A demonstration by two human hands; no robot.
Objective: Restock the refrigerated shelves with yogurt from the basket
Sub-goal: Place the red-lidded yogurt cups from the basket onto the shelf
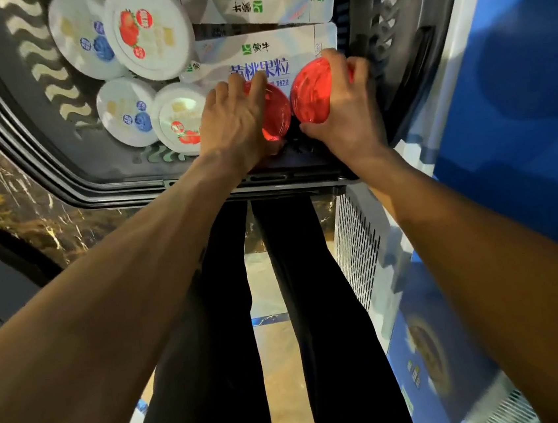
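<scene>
Down in basket (pixel 124 189) near its front wall, left hand (pixel 233 119) curled over red-lidded yogurt cup (pixel 276 115), right hand (pixel 347 118) clamped round second red-lidded cup (pixel 313 94) just beside it; likely trouble: top-only grips slipping on lift, cups knocking together or dropping onto white tubs (pixel 126 110).

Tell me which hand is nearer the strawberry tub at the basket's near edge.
Left. The left hand is just right of the strawberry tub; the right hand grips a red-lidded cup farther right.
</scene>
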